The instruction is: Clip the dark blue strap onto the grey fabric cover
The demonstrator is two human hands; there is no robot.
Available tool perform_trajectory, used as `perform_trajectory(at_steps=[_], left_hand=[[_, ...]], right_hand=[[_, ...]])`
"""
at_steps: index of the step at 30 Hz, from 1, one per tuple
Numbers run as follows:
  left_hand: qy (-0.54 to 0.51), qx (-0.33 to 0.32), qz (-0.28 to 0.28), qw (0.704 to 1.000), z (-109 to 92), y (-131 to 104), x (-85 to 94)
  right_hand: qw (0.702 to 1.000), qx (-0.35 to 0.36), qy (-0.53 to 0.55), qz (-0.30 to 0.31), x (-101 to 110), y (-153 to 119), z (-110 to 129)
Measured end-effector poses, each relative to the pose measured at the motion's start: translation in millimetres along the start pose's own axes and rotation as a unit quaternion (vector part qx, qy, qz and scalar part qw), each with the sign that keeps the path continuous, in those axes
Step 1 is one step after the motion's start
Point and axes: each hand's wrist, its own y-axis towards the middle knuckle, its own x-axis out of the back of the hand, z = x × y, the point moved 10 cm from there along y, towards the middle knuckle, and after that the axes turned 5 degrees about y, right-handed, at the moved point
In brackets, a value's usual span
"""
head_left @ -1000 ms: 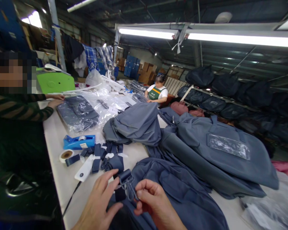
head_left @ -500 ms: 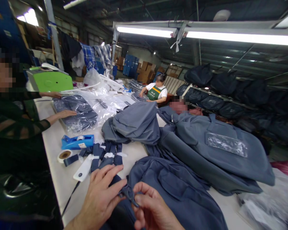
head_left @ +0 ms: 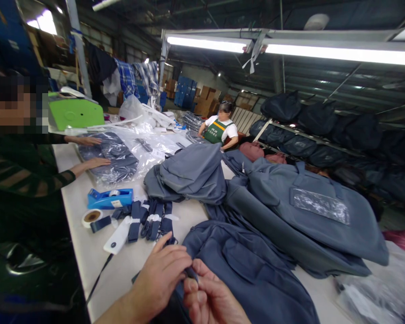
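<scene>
Low in the view, my right hand (head_left: 211, 292) pinches the end of a dark blue strap (head_left: 191, 273) between thumb and fingers. My left hand (head_left: 160, 276) is closed on the same strap, its fingertips touching those of my right hand; most of the strap is hidden behind the fingers. Just right of both hands a dark blue bag (head_left: 246, 265) lies flat on the table. Beyond my left hand lie several bundled dark blue straps (head_left: 151, 220) with white ties, and beside them a white device (head_left: 117, 236) on a black cord.
A blue tape dispenser (head_left: 110, 198) and a tape roll (head_left: 92, 218) sit near the white table's (head_left: 74, 216) left edge. Grey-blue bags (head_left: 310, 202) are piled on the right. A co-worker's hands (head_left: 94, 163) press a plastic-wrapped bag (head_left: 116, 155); another person (head_left: 219, 128) stands at the far end.
My left hand has moved right, its fingers closing over the strap, which shows less now. The co-worker at left has leaned in, one hand sliding further onto the wrapped bag.
</scene>
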Motion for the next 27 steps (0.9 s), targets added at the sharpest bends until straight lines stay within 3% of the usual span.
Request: perform_trajectory(at_steps=[4, 7, 10, 13, 17, 22, 27], left_hand=[[-0.08, 0.088, 0.141, 0.983, 24.5, -2.2, -41.6], [-0.086, 0.099, 0.186, 0.974, 29.0, -7.0, -56.9], [-0.079, 0.136, 0.208, 0.965, 33.9, -13.2, -63.4], [-0.097, 0.175, 0.234, 0.951, 35.9, -18.7, -65.1], [-0.131, 0.208, 0.265, 0.932, 36.0, -22.7, -63.3], [-0.101, 0.186, 0.288, 0.934, 31.0, -26.7, -67.8], [-0.003, 0.139, 0.245, 0.96, 24.3, -29.7, -71.4]], right_hand=[[0.997, 0.021, 0.035, -0.066, 24.3, 2.8, 4.1], [0.991, 0.053, 0.004, -0.126, 43.8, 1.7, 13.2], [0.964, 0.167, -0.135, -0.154, 46.0, -6.8, 44.6], [0.907, 0.251, -0.309, -0.141, 27.8, -16.2, 69.9], [0.861, 0.251, -0.433, -0.094, 13.5, -11.1, 73.1], [0.875, 0.2, -0.419, -0.136, 35.7, 0.3, 67.1], [0.887, 0.18, -0.389, -0.173, 43.1, 0.1, 63.6]])
